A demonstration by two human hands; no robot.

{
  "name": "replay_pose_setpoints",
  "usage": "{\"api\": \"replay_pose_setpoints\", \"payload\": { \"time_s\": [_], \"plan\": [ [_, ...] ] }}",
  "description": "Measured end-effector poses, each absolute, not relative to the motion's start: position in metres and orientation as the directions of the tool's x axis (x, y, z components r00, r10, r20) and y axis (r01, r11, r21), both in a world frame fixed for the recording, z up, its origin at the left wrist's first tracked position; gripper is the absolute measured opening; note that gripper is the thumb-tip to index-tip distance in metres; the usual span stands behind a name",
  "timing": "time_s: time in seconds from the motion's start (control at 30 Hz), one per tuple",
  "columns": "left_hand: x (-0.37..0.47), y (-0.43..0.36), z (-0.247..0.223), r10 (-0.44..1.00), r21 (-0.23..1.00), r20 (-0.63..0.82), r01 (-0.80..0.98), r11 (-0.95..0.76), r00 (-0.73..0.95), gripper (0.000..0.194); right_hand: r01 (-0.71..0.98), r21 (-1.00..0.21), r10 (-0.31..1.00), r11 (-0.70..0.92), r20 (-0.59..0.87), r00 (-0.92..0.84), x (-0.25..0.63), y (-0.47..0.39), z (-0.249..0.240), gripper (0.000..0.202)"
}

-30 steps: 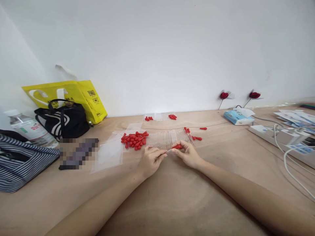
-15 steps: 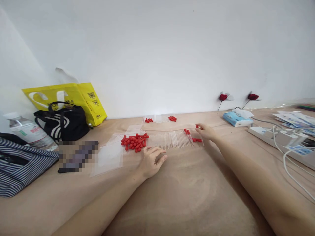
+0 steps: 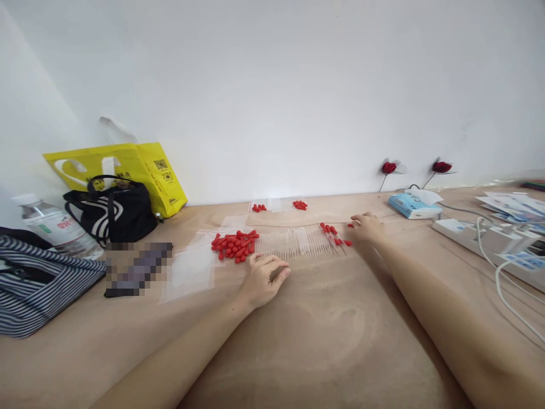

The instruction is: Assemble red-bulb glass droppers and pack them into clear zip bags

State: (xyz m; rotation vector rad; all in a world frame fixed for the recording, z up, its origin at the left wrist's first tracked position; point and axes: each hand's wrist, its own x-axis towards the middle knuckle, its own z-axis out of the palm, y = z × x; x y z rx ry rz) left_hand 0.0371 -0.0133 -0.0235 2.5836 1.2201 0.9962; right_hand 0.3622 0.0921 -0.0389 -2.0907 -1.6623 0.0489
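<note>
My left hand (image 3: 263, 279) rests on the wooden table with its fingers loosely apart, holding nothing. Just beyond its fingertips lies a heap of red rubber bulbs (image 3: 234, 246). To the right of the heap, many thin clear tubes (image 3: 281, 244) lie side by side in a row. At the row's right end, several tubes carry red bulbs (image 3: 332, 229). My right hand (image 3: 368, 228) is farther right, its curled fingertips at one small red bulb (image 3: 349, 225), which they seem to pinch. Its fingers partly hide this bulb.
Clear plastic bags (image 3: 189, 272) lie left of the heap. Against the wall is another bag with red bulbs (image 3: 275, 204). A yellow bag (image 3: 159, 176), black bag (image 3: 131, 213) and bottle (image 3: 53, 224) stand left. Tissues (image 3: 413, 204) and a power strip (image 3: 457, 230) are right.
My right hand has moved a little to the right, away from the tubes. Another bulb-fitted tube now lies at the row's right end. My left hand has stayed in place.
</note>
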Motion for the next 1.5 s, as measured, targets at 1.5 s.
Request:
{"api": "replay_pose_setpoints", "payload": {
  "time_s": [1.5],
  "plan": [
    [0.131, 0.069, 0.003, 0.991, 0.181, 0.123, 0.983, 0.020, -0.043, 0.038, 0.728, -0.256, 0.740, 0.636, 0.467, -0.484, 0.258, -0.021, -0.034, 0.018]
  ]
}}
